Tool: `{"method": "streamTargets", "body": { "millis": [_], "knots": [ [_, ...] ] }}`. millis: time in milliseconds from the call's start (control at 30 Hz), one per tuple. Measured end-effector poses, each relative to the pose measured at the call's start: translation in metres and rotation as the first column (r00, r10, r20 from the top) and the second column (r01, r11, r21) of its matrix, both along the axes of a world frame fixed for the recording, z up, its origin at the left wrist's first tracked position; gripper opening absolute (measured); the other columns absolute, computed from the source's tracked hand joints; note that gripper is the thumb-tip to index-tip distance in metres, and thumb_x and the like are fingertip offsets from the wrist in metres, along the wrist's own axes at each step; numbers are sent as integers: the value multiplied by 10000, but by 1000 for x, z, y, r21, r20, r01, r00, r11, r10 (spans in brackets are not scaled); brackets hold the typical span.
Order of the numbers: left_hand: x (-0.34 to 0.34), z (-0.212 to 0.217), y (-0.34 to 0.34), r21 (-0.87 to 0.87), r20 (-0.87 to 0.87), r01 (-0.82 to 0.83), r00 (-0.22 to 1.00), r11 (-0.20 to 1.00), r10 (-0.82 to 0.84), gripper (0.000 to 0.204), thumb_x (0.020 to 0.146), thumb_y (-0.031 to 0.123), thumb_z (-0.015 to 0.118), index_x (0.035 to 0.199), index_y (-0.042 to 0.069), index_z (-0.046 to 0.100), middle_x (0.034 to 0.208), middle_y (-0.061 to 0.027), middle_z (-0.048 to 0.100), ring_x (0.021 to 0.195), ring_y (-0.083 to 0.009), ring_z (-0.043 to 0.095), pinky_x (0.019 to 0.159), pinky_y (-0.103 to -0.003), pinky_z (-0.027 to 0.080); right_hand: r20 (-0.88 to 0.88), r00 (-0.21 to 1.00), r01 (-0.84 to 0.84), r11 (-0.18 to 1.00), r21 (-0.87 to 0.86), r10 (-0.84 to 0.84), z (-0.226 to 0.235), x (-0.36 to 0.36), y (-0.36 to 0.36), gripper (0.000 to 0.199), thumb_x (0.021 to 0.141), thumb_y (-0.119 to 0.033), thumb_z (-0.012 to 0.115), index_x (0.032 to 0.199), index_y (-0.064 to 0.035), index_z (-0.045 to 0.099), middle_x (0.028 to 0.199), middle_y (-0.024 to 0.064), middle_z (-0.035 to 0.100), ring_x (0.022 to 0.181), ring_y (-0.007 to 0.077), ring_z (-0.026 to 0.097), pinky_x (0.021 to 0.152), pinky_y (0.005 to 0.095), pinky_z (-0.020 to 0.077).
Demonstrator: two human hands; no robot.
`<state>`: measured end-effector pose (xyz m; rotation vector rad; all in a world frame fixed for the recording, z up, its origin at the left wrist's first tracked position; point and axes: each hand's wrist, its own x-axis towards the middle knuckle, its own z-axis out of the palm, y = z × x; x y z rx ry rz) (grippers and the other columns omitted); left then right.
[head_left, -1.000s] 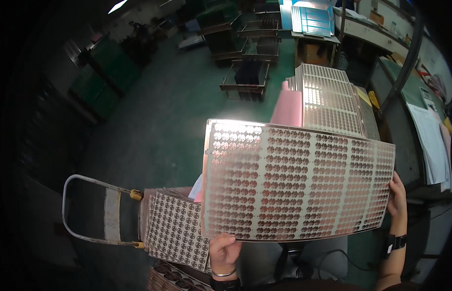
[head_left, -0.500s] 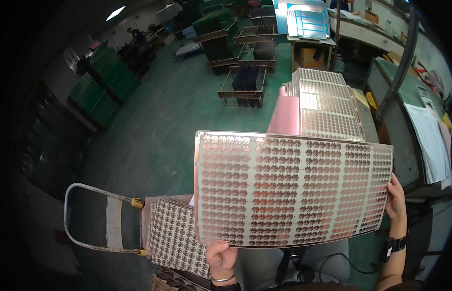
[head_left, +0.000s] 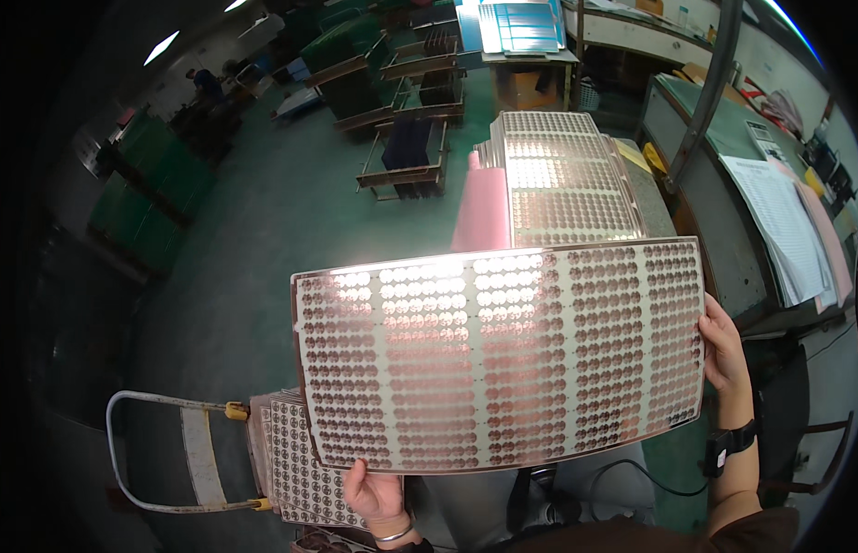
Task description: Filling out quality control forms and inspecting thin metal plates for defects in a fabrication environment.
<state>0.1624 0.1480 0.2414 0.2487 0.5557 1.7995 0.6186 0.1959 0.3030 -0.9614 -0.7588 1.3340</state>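
Note:
A large copper-patterned circuit panel (head_left: 475, 359) is held up in front of me, printed with rows of small round shapes in several bands. My left hand (head_left: 375, 494) grips its lower left edge, thumb on the front face. On the right edge, my right hand (head_left: 723, 343) is closed, with its fingers partly behind the panel. Light glares off the panel's upper middle. Beyond its top edge, a stack of similar panels (head_left: 567, 180) stands tilted, a pink sheet (head_left: 484, 210) at its left side.
At lower left, a hand cart (head_left: 125, 452) carries a stack of panels with round patterns (head_left: 295, 452). A green-topped bench (head_left: 715, 152) with papers (head_left: 775, 221) runs along the right. Racks (head_left: 406, 152) stand on the green floor farther off. A person (head_left: 204, 83) is far left.
The panel has shifted left in view and tilted, its right end now higher and its left end lower. Both hands keep their hold. The background has also slid left.

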Motion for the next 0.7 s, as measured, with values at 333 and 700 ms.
{"method": "streamTargets", "body": {
  "millis": [333,700],
  "knots": [
    [-10,-9,0,-30,-87,-25,996,999,23,373,902,127,428,1244,-22,432,1238,-182,493,1163,-297,456,1020,-495,308,-43,999,-32,999,6,33,3,-13,0,536,854,-123,568,1294,63,325,1186,140,531,1025,158,563,868,270,464],
    [-17,-10,5,-120,-60,-36,998,992,29,217,912,152,468,968,-8,603,1025,-159,617,1032,-234,550,965,-440,391,-129,986,-102,995,20,104,3,-25,4,503,871,-126,539,1291,66,337,1183,143,528,1035,169,559,881,289,463]
  ]
}}
